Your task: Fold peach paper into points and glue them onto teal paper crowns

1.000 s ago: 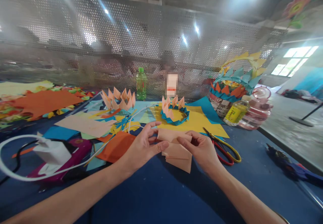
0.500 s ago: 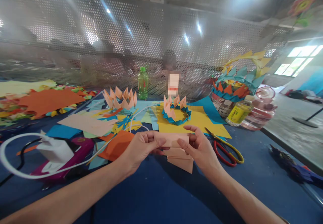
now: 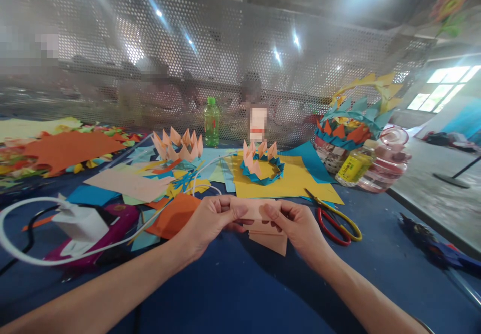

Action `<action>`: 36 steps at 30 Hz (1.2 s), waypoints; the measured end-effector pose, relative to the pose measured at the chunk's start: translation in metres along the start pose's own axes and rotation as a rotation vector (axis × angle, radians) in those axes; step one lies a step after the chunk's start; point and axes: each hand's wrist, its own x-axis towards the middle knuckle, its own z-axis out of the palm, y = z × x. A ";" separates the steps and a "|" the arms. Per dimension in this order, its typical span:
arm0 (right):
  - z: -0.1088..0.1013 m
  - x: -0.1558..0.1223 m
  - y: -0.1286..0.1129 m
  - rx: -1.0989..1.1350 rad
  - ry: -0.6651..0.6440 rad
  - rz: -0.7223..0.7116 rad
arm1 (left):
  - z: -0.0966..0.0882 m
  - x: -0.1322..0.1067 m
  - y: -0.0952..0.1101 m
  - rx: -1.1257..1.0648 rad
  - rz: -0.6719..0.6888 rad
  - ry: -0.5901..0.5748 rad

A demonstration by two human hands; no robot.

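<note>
Both my hands hold a small peach paper piece point(image 3: 256, 207) just above the blue table point(image 3: 240, 294). My left hand point(image 3: 208, 221) pinches its left end, thumb on top. My right hand point(image 3: 296, 223) pinches its right end, fingers curled round it. Under the hands lie more peach paper squares point(image 3: 272, 239), stacked and fanned on the table. Beyond them a blue paper ring with peach points point(image 3: 262, 163) rests on a yellow sheet point(image 3: 296, 181).
Red and yellow scissors point(image 3: 334, 218) lie right of my right hand. A white charger point(image 3: 80, 223) with its cable sits on a pink object at left, among orange, blue and peach sheets. A green bottle point(image 3: 211, 122), a paper basket point(image 3: 349, 133), a yellow bottle point(image 3: 355, 166) and a perforated screen stand behind.
Both hands lifted the top peach piece off the stack and closed on its two ends; between half a second ago and now they have hardly moved.
</note>
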 end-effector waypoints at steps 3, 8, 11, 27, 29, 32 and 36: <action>0.000 0.000 0.002 -0.007 0.004 0.002 | 0.000 0.000 0.001 -0.003 0.012 -0.004; 0.000 -0.001 0.001 -0.030 0.010 -0.016 | 0.001 0.000 0.001 0.033 0.012 -0.009; 0.000 -0.001 -0.001 -0.031 0.012 -0.024 | 0.002 -0.001 0.001 0.038 0.006 0.000; 0.001 -0.006 0.000 -0.109 0.043 -0.114 | 0.005 -0.002 -0.003 0.049 0.058 0.005; 0.002 -0.007 -0.001 -0.114 0.043 -0.106 | 0.006 -0.002 -0.004 0.035 0.064 0.027; 0.004 -0.008 -0.002 -0.128 0.044 -0.095 | 0.007 -0.002 -0.005 0.046 0.063 0.049; 0.005 -0.009 -0.002 -0.110 0.033 -0.078 | 0.007 -0.001 -0.004 0.067 0.073 0.060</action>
